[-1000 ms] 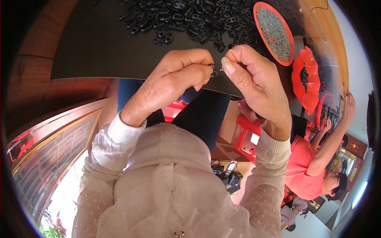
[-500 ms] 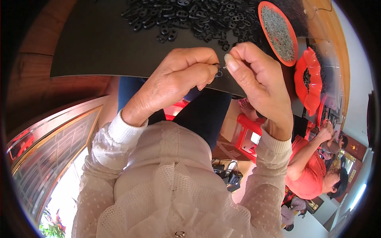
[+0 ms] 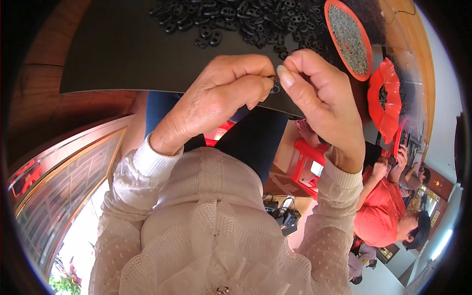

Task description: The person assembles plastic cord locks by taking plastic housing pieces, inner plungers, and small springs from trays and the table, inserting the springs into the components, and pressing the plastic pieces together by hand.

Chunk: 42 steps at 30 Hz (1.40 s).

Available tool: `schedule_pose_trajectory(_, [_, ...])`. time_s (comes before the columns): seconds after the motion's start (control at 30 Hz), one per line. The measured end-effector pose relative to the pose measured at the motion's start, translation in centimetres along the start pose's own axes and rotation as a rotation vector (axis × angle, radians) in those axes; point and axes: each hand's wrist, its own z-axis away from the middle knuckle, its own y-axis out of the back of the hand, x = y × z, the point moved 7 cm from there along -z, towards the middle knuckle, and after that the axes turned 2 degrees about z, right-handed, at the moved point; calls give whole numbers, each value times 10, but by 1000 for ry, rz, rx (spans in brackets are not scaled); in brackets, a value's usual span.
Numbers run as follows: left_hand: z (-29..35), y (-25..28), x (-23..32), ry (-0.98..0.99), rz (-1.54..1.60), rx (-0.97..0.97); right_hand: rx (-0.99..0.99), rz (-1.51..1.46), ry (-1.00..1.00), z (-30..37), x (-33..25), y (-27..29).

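My left hand (image 3: 223,91) is closed in a pinch on a small black plastic cord lock (image 3: 276,88), mostly hidden by the fingers. Thumb and forefinger of my right hand (image 3: 319,96) are pressed together just beside it, nearly touching the cord lock. They pinch a tiny silvery metal spring, glimpsed a moment ago and now hidden between the fingertips and the cord lock. Both hands are over the near edge of the dark tabletop (image 3: 113,54). Beyond them lies a heap of black two-holed cord-lock pieces (image 3: 228,14).
An orange oval bowl (image 3: 369,59) of small grey metal springs (image 3: 349,39) stands right of the heap. Nearer me is a red wavy-rimmed bowl (image 3: 391,98) with dark small parts. A person in a red shirt (image 3: 378,216) works at the far right; a red stool (image 3: 302,164) stands below.
My right fingertips have come closer to the cord lock in my left hand, covering the silvery piece. The person at right has moved their hands closer together.
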Motion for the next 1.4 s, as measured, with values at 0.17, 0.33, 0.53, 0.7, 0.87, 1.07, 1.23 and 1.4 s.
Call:
schedule_pose_trajectory(0.17, [-1,-1,1,-4,3,3,25,-43,-52,1,2,4])
schedule_pose_trajectory(0.33, [-2,-1,1,-4,8,-12,14,-19,-61,0,-1,1])
schedule_pose_trajectory(0.53, [-2,-2,0,-8,16,-12,24,26,-12,1,0,2])
schedule_pose_trajectory(0.7, [-1,-3,-4,16,48,-17,76,84,36,3,-4,-1])
schedule_pose_trajectory(0.87, [-2,-2,-10,-42,6,29,131,104,86,7,-5,-9])
schedule_pose_trajectory(1.07, [-1,-3,-4,-73,48,33,166,10,13,20,0,-5])
schedule_pose_trajectory(1.23, [0,-1,-5,-68,86,32,180,-180,27,21,5,-6])
schedule_pose_trajectory(1.4, [-1,-2,-3,25,31,-36,160,18,144,18,0,-7])
